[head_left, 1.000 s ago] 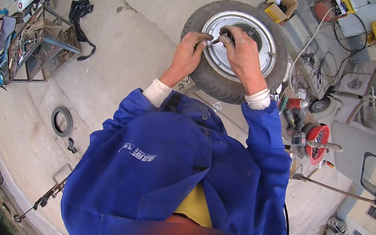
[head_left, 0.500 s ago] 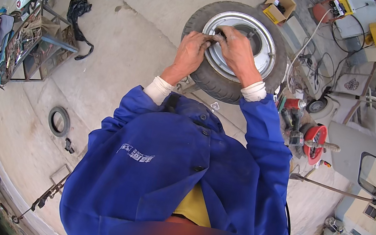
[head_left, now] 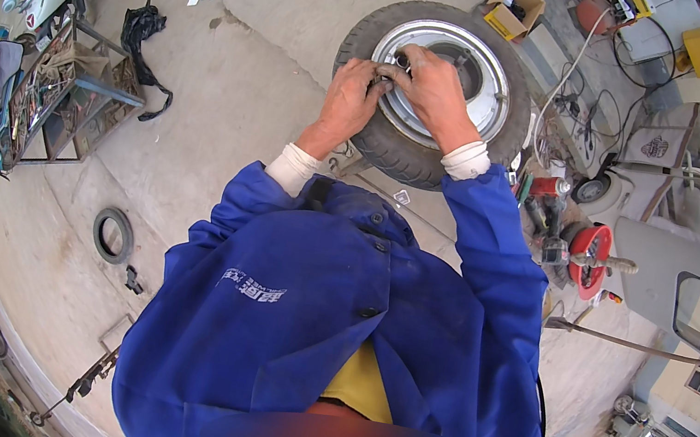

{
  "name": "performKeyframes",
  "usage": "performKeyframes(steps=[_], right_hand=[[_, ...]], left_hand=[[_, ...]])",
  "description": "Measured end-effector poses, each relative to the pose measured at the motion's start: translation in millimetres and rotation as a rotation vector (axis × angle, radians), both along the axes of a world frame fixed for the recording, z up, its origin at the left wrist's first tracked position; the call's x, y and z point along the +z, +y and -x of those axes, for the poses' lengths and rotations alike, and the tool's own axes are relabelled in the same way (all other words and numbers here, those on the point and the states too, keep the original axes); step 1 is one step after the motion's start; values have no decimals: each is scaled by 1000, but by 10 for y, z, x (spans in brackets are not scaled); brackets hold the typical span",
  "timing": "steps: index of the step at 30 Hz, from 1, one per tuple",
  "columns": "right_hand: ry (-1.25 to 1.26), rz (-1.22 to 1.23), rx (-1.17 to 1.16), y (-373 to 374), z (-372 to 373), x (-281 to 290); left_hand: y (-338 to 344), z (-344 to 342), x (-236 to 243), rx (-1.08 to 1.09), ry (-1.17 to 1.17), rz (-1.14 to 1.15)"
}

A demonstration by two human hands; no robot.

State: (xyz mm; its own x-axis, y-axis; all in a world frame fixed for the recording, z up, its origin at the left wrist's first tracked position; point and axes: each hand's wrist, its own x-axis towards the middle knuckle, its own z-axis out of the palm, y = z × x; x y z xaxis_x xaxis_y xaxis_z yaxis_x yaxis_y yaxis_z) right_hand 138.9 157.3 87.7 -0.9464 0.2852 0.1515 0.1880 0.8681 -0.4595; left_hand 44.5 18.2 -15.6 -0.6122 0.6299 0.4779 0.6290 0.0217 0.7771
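Observation:
A wheel lies flat ahead of me, its black tyre [head_left: 407,161] around a silver rim [head_left: 489,103] with a dark round opening in the middle. Over the rim's left part, both my hands meet with their fingertips together. My left hand [head_left: 351,102] is closed, thumb and fingers pinched, at the wheel's left edge. Just to its right, my right hand [head_left: 433,88] bends over the rim, fingers curled toward the left fingertips. Something small and dark may be between the fingers, but they hide it. Grime covers the fingertips.
A metal tool rack [head_left: 80,101] stands at the left, with a black plastic bag [head_left: 143,23] beside it. A small tyre [head_left: 113,235] lies on the floor. To the right are a red basin [head_left: 588,260], power tools, an open cardboard box [head_left: 512,9] and a grey vehicle [head_left: 674,266].
My hands stay together over the rim, with small shifts of the fingers. The whole view has turned slightly, so the wheel appears a little further left.

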Motion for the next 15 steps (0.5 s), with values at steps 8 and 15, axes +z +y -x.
performKeyframes(steps=[8, 15], right_hand=[[158, 72, 177, 87, 15, -37], [70, -8, 116, -3, 47, 25]], left_hand=[[139, 173, -81, -28, -83, 101], [133, 158, -86, 13, -83, 51]])
